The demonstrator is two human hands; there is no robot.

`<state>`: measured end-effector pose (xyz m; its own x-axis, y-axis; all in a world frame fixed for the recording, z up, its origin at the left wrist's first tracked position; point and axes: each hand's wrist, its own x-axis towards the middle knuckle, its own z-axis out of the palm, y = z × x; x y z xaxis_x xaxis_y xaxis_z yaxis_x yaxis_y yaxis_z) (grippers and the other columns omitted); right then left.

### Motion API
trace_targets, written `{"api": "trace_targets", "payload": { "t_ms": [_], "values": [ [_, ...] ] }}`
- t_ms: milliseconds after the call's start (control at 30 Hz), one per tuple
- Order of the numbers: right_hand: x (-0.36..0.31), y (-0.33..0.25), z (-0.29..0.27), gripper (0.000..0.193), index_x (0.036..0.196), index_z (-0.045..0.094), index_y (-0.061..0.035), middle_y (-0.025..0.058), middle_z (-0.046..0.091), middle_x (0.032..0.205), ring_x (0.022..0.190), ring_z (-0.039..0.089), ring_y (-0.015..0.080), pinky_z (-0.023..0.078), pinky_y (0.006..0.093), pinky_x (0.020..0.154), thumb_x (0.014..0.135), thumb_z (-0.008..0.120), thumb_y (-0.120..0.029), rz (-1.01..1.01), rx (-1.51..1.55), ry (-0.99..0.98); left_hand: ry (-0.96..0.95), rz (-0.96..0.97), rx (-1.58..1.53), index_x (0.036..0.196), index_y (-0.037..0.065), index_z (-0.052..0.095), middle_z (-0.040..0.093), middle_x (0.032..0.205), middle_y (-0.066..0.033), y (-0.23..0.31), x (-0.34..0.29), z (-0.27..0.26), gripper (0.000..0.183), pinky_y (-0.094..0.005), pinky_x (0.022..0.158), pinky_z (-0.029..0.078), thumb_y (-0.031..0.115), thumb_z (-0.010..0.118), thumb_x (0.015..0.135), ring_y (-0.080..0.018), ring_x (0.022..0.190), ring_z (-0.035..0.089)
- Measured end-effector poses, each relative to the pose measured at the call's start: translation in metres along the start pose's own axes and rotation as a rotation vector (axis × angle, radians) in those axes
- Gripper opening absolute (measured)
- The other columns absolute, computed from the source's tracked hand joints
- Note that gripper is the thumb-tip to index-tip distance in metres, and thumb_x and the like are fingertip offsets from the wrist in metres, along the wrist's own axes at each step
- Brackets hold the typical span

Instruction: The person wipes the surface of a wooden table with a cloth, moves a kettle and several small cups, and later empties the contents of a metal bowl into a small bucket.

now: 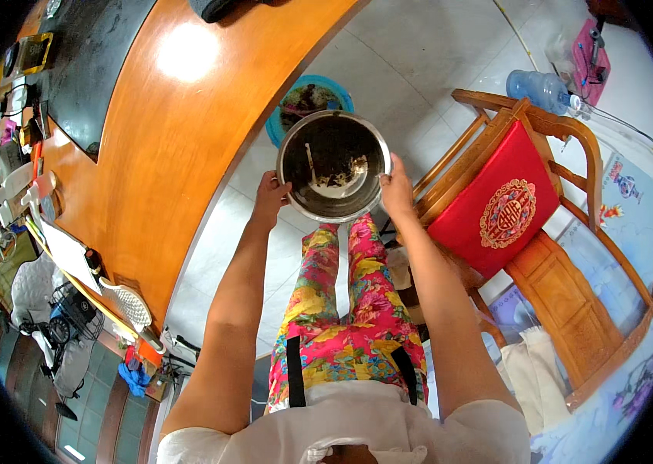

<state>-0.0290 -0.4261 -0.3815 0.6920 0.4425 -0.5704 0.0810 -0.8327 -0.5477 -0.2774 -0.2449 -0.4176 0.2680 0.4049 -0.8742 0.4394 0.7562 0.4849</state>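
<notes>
A round stainless steel bowl (301,193) is held out in front of me by its rim. Inside it lies dark matter (334,143), like soil or tea leaves, with pale bits (357,165) on the near side. My left hand (271,193) grips the rim on the left, and my right hand (397,188) grips it on the right, thumb at the edge. Just beyond the bowl, partly hidden by it, a turquoise basin (273,127) on the floor holds dark wet-looking scraps.
A curved orange wooden table (180,131) runs along my left. To my right stands a wooden armchair (566,301) with a red embroidered cushion (489,209). A blue water jug (535,90) lies behind the chair. Pale tiles (396,58) cover the floor.
</notes>
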Motion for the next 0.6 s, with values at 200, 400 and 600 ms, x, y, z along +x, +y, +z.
{"api": "trace_targets", "payload": {
  "t_ms": [200, 400, 600],
  "values": [
    [0.001, -0.01, 0.006, 0.056, 0.147, 0.039, -0.0095, 0.033, 0.066, 0.109, 0.106, 0.063, 0.0506, 0.048, 0.0566, 0.091, 0.096, 0.061, -0.015, 0.034, -0.115, -0.091, 0.019, -0.005, 0.086, 0.128, 0.01, 0.05, 0.064, 0.104, -0.0093, 0.004, 0.004, -0.006, 0.044, -0.041, 0.079, 0.054, 0.015, 0.072, 0.091, -0.0212, 0.09, 0.064],
    [0.017, 0.004, 0.009, 0.057, 0.147, 0.04, -0.01, 0.0311, 0.067, 0.109, 0.103, 0.064, 0.0493, 0.049, 0.0559, 0.089, 0.094, 0.062, -0.015, 0.018, -0.041, -0.1, 0.017, -0.005, 0.041, 0.128, 0.009, 0.049, 0.065, 0.101, -0.0081, -0.001, 0.005, -0.003, 0.04, -0.04, 0.074, 0.057, 0.007, 0.066, 0.093, -0.0207, 0.089, 0.065],
    [0.028, 0.013, 0.007, 0.059, 0.149, 0.038, -0.0089, 0.0326, 0.068, 0.102, 0.095, 0.065, 0.0501, 0.05, 0.0554, 0.085, 0.094, 0.059, -0.015, -0.058, -0.144, -0.025, 0.054, -0.024, 0.026, 0.125, 0.008, 0.051, 0.061, 0.097, -0.0063, 0.006, 0.015, 0.015, 0.04, -0.0416, 0.076, 0.056, 0.014, 0.072, 0.091, -0.0186, 0.085, 0.063]
  ]
}}
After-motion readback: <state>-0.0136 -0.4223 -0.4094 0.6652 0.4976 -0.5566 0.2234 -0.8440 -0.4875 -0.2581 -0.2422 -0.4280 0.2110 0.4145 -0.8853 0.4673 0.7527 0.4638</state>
